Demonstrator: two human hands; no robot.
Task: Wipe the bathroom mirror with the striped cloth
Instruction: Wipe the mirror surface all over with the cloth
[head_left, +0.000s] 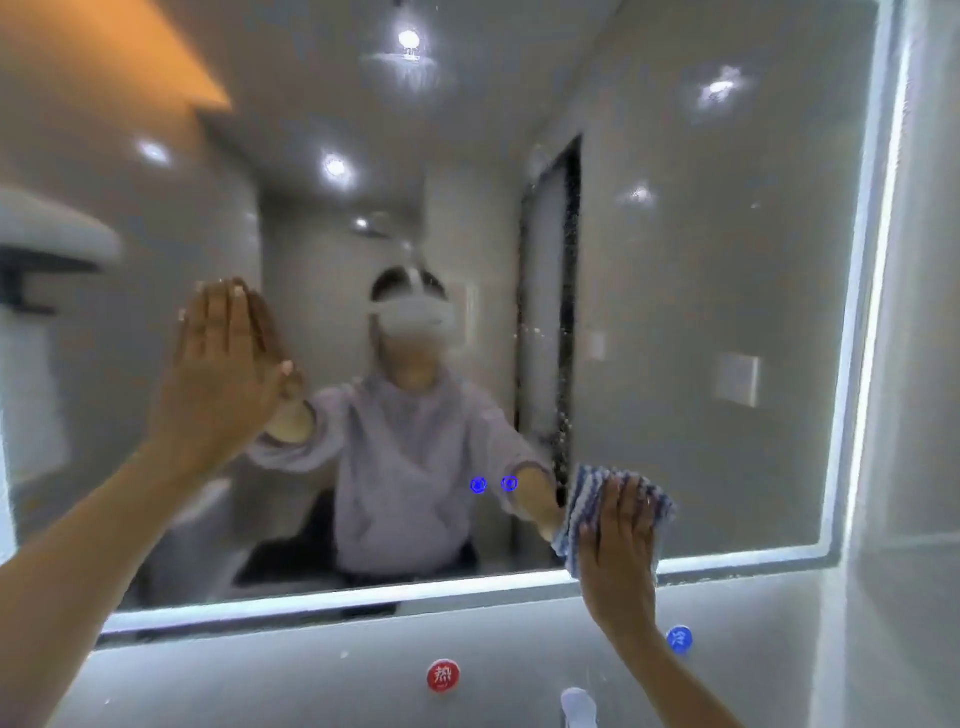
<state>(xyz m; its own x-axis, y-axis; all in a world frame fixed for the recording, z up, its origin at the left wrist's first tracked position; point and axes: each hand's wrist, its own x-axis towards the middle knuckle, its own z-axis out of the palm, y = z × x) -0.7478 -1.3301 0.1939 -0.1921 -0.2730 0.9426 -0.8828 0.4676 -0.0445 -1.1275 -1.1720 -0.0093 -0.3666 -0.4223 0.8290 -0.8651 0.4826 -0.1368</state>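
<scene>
1. My right hand (618, 540) lies flat and spread on the cloth (587, 499), pressing it to the mirror (701, 312). The fingers are straight, not curled round the fabric, so it is a flat press more than a grasp; I cannot see the palm side.
2. The cloth is blue and white striped and bunched. It sits at the mirror's lower right, its bottom edge overlapping the lit strip (363, 597) along the bottom of the mirror. My hand hides most of its middle; only the top and left folds show clearly.
3. My left hand (223, 374) is open with fingers together, flat against the glass at the left and meeting its own reflection. It holds nothing.
4. Both forearms are cut off by the picture's edge, the left at the lower left and the right at the bottom.
5. The glass looks hazy, with specks near the dark doorway reflected right of centre. Two small blue rings (493, 484) glow low in the mirror; I cannot tell what they are.
6. The reflection shows a person in a pale top wearing a white headset, soft and blurred.
7. Below the mirror, a red button (443, 675) and a blue button (679, 639) sit on the wall, and a white object (577, 706) between them is cut off at the bottom.
8. At the far left, a blurred white shape on a dark bracket is too smeared to name.
</scene>
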